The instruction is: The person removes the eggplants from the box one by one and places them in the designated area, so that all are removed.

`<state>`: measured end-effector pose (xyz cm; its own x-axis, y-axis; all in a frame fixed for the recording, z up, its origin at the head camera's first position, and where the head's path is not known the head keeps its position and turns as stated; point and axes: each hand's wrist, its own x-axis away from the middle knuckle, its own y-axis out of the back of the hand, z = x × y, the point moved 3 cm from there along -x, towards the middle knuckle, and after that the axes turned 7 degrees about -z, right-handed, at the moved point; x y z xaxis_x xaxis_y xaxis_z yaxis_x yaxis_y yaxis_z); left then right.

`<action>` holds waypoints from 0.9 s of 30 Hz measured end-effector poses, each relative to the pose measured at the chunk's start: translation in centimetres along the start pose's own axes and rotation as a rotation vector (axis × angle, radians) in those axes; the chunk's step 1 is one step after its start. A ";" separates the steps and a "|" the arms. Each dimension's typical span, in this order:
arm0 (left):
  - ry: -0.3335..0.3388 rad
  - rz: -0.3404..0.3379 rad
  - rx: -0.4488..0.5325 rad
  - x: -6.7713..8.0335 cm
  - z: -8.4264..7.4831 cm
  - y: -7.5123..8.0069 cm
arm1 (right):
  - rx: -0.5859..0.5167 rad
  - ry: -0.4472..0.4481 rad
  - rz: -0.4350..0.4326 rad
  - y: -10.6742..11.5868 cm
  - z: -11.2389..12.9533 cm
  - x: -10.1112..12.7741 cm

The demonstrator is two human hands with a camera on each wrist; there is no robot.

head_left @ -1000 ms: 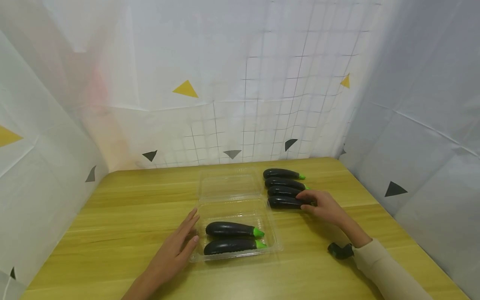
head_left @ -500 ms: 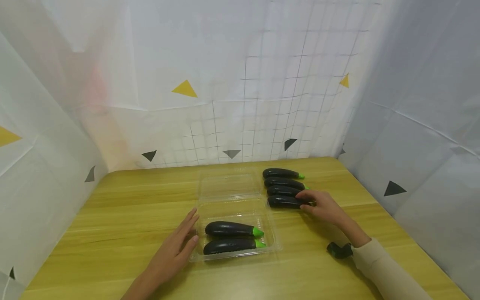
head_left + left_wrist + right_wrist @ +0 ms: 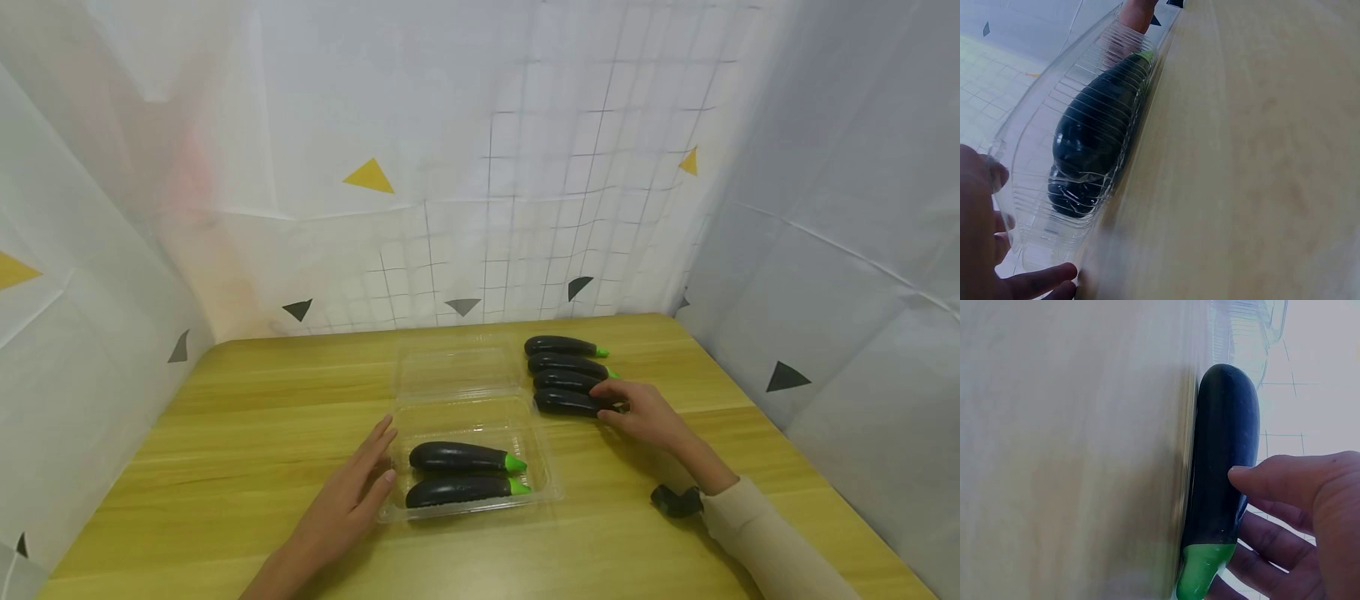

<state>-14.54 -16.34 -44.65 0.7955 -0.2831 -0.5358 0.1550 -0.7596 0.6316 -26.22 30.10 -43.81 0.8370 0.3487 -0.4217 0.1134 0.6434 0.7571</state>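
My right hand [image 3: 641,412] holds the nearest eggplant [image 3: 562,402] of the row, its thumb on the near side and fingers behind, close to the green stem end. In the right wrist view this dark eggplant [image 3: 1225,450] lies along the tabletop. My left hand [image 3: 343,496] rests at the left side of a clear plastic clamshell box [image 3: 553,475], fingers extended. In the left wrist view the thumb tip is at the box's rim. Two eggplants, a rear one [image 3: 457,457] and a front one [image 3: 457,491], lie side by side in the box, green stems to the right.
Behind the held eggplant lie several more in a row, the farthest eggplant [image 3: 561,345] near the table's back. The box's clear lid [image 3: 459,371] lies folded back. A short dark object [image 3: 675,501] sits by the right sleeve [image 3: 765,533]. White sheets [image 3: 465,125] surround the wooden table [image 3: 240,417].
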 end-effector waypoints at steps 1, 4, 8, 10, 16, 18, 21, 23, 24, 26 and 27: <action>0.000 0.001 0.003 0.0 0.0 0.0 | -0.003 0.004 -0.002 0.0 0.1 0.0; 0.001 0.004 0.013 0.1 0.1 0.0 | -0.013 0.019 -0.005 0.0 0.2 0.0; 0.011 0.011 0.027 0.2 0.2 0.0 | -0.017 0.028 -0.010 -0.1 0.3 0.0; 0.014 0.013 0.030 0.2 0.1 0.1 | -0.009 0.026 -0.009 -0.2 0.3 0.0; 0.015 0.014 0.030 0.2 0.1 0.1 | 0.022 0.027 -0.012 -0.2 0.3 -0.1; 0.015 0.015 0.028 0.2 0.1 0.2 | 0.031 0.038 -0.021 -0.2 0.4 -0.2; 0.014 0.014 0.025 0.2 0.0 0.2 | 0.036 0.055 -0.039 0.1 0.9 -0.3; 0.013 0.011 0.016 0.2 0.1 0.2 | 0.031 0.062 -0.053 0.4 1.4 -0.5; 0.012 0.010 0.012 0.1 0.1 0.2 | 0.028 0.064 -0.059 0.5 1.7 -0.7; 0.009 0.009 0.008 0.1 0.1 0.1 | 0.021 0.064 -0.068 0.9 2.5 -0.9; 0.007 0.008 0.004 0.1 0.2 0.0 | 0.014 0.063 -0.074 1.0 2.9 -1.0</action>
<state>-14.58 -16.49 -44.75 0.8009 -0.2849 -0.5267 0.1461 -0.7600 0.6333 -25.45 28.45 -41.16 0.7910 0.3431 -0.5066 0.1813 0.6593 0.7297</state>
